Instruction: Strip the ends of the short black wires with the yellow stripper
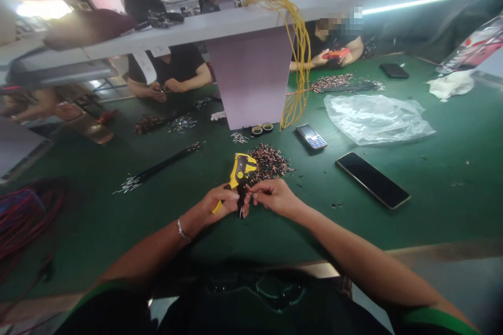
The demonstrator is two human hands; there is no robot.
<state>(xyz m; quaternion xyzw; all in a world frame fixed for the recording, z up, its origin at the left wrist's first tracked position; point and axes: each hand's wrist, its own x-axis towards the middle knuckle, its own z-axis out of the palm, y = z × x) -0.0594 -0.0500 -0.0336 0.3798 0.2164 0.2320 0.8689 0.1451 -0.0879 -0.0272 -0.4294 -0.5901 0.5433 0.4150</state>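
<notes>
with left hand (227,201) wrapped round the tool (240,171) beside the pile of bits (272,162) and right hand (277,196) pinching a thin piece (250,190), probably best to hold the tool steady and keep the thin piece straight.

You have two hands, left hand (223,201) and right hand (275,196), and one yellow tool (238,170). Counting near them, you get one copper-coloured pile (271,163) at 1 o'clock, two tape rolls (257,130) toward 12, one keypad phone (312,137) between 1 and 2, one large phone (372,180) near 3, one plastic sheet (373,120) at 2, one yellow wire coil (302,57) at 1 and one black wire bundle (161,166) at 10
</notes>
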